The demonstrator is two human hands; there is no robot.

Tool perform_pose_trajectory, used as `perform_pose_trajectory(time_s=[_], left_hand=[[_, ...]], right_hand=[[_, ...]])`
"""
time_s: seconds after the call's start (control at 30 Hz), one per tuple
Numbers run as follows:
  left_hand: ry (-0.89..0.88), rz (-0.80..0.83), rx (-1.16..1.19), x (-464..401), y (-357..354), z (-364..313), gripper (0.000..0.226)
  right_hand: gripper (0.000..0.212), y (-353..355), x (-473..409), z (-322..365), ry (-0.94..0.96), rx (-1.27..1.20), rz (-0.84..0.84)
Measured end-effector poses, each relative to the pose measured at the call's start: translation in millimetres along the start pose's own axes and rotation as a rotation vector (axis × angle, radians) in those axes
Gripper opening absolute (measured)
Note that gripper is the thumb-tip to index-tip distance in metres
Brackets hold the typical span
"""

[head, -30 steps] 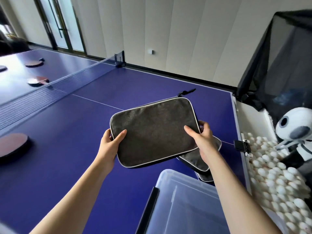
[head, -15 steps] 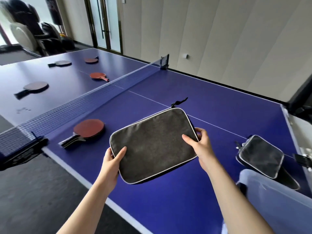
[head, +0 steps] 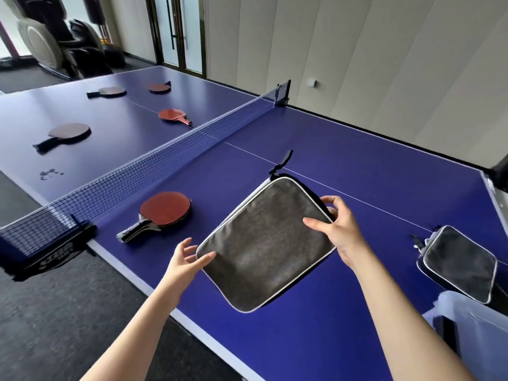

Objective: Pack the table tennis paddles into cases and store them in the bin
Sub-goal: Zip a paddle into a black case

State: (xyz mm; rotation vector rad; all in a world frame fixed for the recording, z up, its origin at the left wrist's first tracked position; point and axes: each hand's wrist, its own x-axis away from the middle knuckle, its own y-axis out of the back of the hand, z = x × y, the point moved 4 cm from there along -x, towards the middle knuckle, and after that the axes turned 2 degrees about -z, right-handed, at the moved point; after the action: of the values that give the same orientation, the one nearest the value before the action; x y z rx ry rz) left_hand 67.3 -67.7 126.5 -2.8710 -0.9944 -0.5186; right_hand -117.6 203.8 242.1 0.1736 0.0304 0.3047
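Gripping grey case (head: 265, 243): right hand (head: 341, 229); left hand (head: 182, 261) released, fingers spread; net-clamp lettering unreadable.

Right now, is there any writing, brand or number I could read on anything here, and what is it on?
Net clamp at the near table edge: pale lettering, too blurred to read.
Grey case held in the right hand: no text visible.
Second case, paddles and table: no text visible.

open tabletop (head: 371, 166) beyond held case (head: 268, 243) | blocks: net (head: 165, 158), red paddle (head: 162, 210) left, second case (head: 459, 264) right
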Motion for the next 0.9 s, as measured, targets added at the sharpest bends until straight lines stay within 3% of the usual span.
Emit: perform_pose_trajectory(time_s=[0.1,0.27,0.63,0.9], left_hand=[[-0.171,0.024,-0.122,-29.3,-14.0,-41.5,0.074],[-0.346,0.294,-0.299,-61.0,-80.8,-107.5,0.073],[-0.457,0.369,-0.282,-109.4,-117.2,-128.2,0.033],[-0.526,0.502,-0.363,-167.0,-95.5,-140.2,0.030]], right_hand=[[0.047,0.7,-19.7,2.5,0.012,0.055,0.033],[0.045,3.3,-48.3,11.6,0.063,0.126,0.064],[0.043,-11.8,-79.2,11.8,0.121,0.365,0.090],[0.016,-68.4,-109.7,55.8,0.134,0.397,0.038]])
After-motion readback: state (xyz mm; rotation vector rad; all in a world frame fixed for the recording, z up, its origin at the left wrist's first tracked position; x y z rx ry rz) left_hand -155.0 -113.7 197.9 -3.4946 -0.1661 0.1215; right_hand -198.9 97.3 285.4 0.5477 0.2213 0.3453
